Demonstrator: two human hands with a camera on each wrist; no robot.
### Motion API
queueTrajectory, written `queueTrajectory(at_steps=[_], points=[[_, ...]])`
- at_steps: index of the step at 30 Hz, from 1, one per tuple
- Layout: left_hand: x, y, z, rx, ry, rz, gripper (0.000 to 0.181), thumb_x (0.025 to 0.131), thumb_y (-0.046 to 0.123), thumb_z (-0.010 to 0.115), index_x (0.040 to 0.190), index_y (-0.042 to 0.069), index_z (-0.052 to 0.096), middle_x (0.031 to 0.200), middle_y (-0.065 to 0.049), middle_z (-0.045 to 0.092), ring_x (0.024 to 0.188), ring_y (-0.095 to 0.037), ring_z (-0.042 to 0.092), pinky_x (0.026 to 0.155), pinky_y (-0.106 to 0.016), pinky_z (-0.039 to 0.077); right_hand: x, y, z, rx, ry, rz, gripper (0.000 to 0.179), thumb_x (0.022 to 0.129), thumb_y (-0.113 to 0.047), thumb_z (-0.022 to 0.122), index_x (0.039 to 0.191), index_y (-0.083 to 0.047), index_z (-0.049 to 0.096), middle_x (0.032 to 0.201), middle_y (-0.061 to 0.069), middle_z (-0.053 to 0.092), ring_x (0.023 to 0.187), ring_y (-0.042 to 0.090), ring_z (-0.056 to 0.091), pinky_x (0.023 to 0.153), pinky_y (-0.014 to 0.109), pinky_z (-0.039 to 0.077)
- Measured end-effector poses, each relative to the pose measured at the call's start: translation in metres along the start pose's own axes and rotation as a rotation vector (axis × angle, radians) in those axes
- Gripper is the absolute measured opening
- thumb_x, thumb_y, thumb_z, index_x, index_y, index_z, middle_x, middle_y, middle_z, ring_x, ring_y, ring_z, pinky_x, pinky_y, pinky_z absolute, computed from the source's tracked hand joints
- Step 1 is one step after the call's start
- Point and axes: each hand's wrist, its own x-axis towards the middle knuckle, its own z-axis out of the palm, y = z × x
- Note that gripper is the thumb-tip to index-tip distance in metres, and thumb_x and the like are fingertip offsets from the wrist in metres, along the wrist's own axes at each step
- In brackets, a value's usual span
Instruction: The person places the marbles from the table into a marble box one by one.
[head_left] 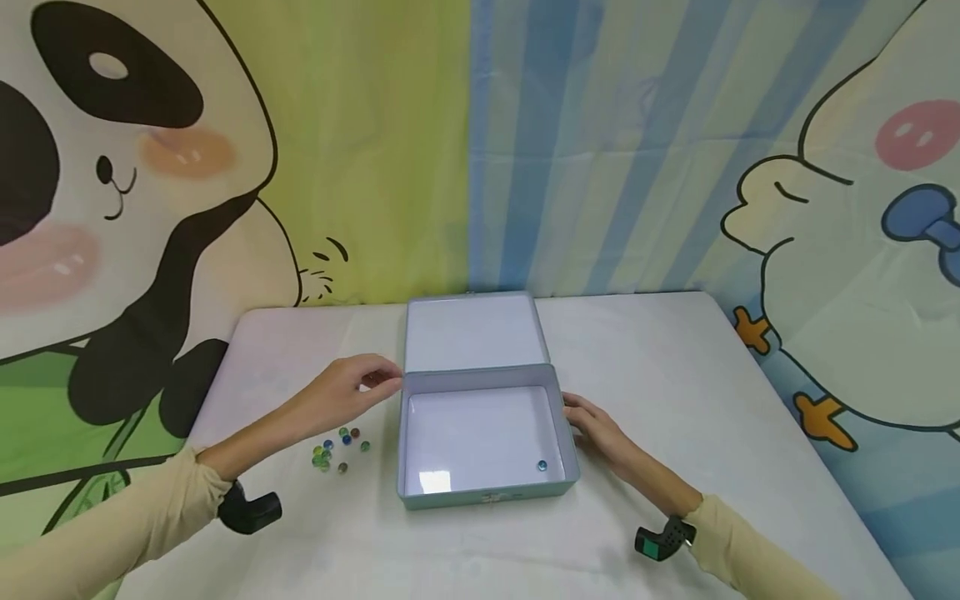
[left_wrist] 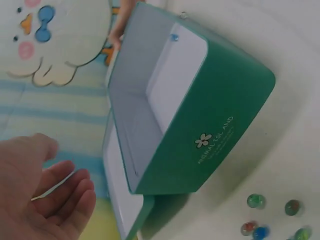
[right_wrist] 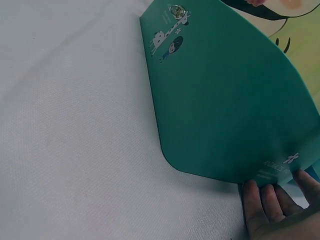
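A green hinged box [head_left: 491, 495] with a pale inside lies with its lid [head_left: 476, 333] folded back. One blue marble [head_left: 542, 466] sits on its floor near the front right corner. My left hand [head_left: 358, 387] is beside the box's back left corner, fingers loosely bent; in the left wrist view its palm and fingers [left_wrist: 65, 192] show nothing held. My right hand [head_left: 600, 429] rests against the box's right side, and its fingertips [right_wrist: 251, 187] touch the green outer wall in the right wrist view. Several glass marbles [head_left: 322, 458] lie left of the box, below my left forearm.
The white-covered table [head_left: 645, 358] extends around the box. Behind it hangs a curtain [head_left: 375, 150] printed with cartoon animals. A dark wrist device [head_left: 249, 508] is on the left wrist and another device [head_left: 664, 538] on the right.
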Motion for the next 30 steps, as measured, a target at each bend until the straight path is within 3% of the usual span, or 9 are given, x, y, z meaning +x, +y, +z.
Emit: queueTrajectory(at_steps=[4,11,18,23,30], points=[[-0.017,-0.02,0.0,0.024,0.079,-0.043,0.018,0.095,0.02,0.062,0.111,0.013,0.068,0.104,0.001,0.07,0.094,-0.013,0.064,0.082,-0.027,0.054,0.0,0.0,-0.001,0.005,0.002,0.006,0.063,0.096,-0.041,0.049,0.15,-0.012,0.032,0.156,0.015,0.033,0.148,0.037,0.023,0.116,0.056,0.027],[-0.059,-0.059,0.003,0.154,0.172,-0.092,0.015,0.091,0.01,0.066,0.105,0.009,0.069,0.098,-0.003,0.071,0.088,-0.018,0.066,0.075,-0.027,0.057,0.0,0.0,0.0,0.005,-0.009,0.015,0.065,0.096,-0.042,0.05,0.151,-0.012,0.032,0.157,0.016,0.032,0.148,0.037,0.023,0.116,0.056,0.028],[-0.094,-0.087,0.025,0.086,0.233,-0.231,0.015,0.09,0.007,0.066,0.104,0.009,0.071,0.098,-0.001,0.07,0.086,-0.009,0.063,0.074,-0.019,0.055,-0.001,0.0,-0.002,0.003,-0.01,-0.007,0.064,0.097,-0.043,0.048,0.151,-0.012,0.031,0.155,0.015,0.035,0.147,0.037,0.026,0.115,0.055,0.03],[-0.107,-0.098,0.043,0.103,0.27,-0.232,0.017,0.084,0.002,0.07,0.098,0.011,0.073,0.093,0.001,0.069,0.08,-0.002,0.061,0.069,-0.019,0.054,-0.004,0.0,-0.002,0.02,-0.017,0.005,0.064,0.097,-0.044,0.049,0.15,-0.013,0.032,0.156,0.013,0.035,0.148,0.035,0.025,0.117,0.056,0.027],[-0.111,-0.104,0.051,0.184,0.272,-0.256,0.017,0.082,0.005,0.073,0.097,0.013,0.075,0.093,0.002,0.069,0.083,-0.011,0.065,0.07,-0.023,0.054,-0.002,-0.002,0.0,0.016,-0.022,-0.017,0.064,0.098,-0.043,0.048,0.15,-0.011,0.031,0.156,0.016,0.033,0.147,0.036,0.025,0.116,0.055,0.028]])
